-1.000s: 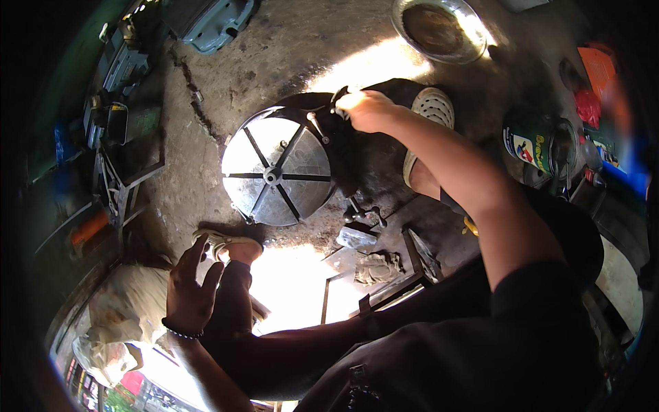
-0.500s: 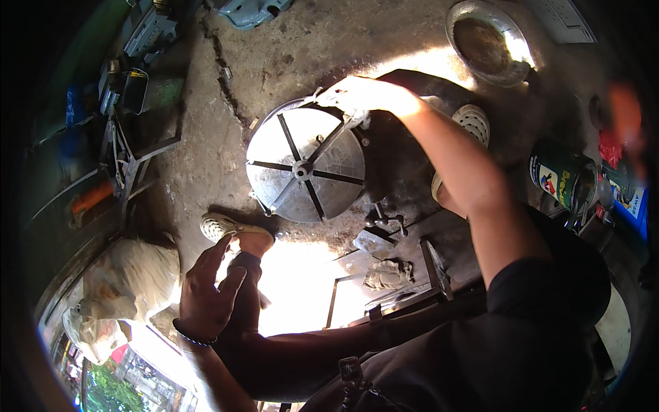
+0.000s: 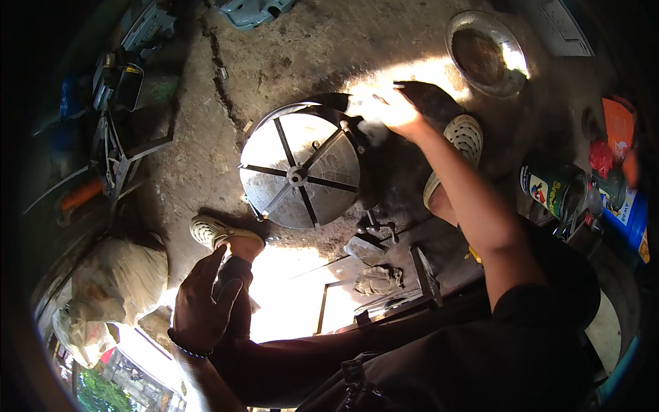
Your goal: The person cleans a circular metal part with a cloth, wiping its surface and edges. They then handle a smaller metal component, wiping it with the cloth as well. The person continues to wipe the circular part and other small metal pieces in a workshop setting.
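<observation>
A round rotary table of grey metal, with dark slots running out from a centre hub, lies on the floor between my feet. Just past its upper right edge, my right hand hangs clear of the plate. Strong sunlight washes out its fingers, and a pale, rag-like bundle shows beneath them, blurred. My left hand, a dark beaded bracelet at its wrist, rests by my left knee with fingers stretched and thumb apart. Nothing is in it.
A metal basin stands at the far right. Green and blue containers crowd the right side. Near the table lie a crank handle and a crumpled cloth. At left are a metal stand and a filled plastic sack.
My right hand has lifted off the rotary table's upper edge and moved right, the pale bundle with it. My left hand keeps its pose. The whole view has shifted slightly.
</observation>
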`<state>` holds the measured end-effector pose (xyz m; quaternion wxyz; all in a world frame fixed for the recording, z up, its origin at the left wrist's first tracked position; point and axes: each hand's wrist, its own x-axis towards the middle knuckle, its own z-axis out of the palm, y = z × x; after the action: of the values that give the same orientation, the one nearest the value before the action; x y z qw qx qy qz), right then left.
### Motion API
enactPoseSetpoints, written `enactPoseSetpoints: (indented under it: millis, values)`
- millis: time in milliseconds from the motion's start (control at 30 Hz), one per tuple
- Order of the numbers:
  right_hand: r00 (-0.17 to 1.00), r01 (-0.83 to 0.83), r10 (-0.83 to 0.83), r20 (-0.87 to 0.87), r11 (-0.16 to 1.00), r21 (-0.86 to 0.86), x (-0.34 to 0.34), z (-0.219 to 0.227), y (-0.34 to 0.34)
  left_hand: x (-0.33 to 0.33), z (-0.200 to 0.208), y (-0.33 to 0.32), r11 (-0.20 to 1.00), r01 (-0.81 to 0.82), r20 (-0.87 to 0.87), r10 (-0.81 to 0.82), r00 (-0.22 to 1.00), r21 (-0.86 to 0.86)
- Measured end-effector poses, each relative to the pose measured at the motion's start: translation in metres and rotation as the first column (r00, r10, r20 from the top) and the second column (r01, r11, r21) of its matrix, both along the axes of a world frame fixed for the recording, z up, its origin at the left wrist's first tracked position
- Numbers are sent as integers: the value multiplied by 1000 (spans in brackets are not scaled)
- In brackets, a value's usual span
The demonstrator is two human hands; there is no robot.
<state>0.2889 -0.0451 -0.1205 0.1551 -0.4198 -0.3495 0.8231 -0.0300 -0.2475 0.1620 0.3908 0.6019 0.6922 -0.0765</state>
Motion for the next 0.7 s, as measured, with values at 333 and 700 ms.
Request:
enactPoseSetpoints:
  millis: [333,700]
  values:
    - [930,-354,-99,353,2,935,-25,-48,-20,4,4,16,998,58,33,-58,998,7]
    - [731,-422,-150,666,667,614,30,-41,-64,8,6,5,998,53,4,-53,999,34]
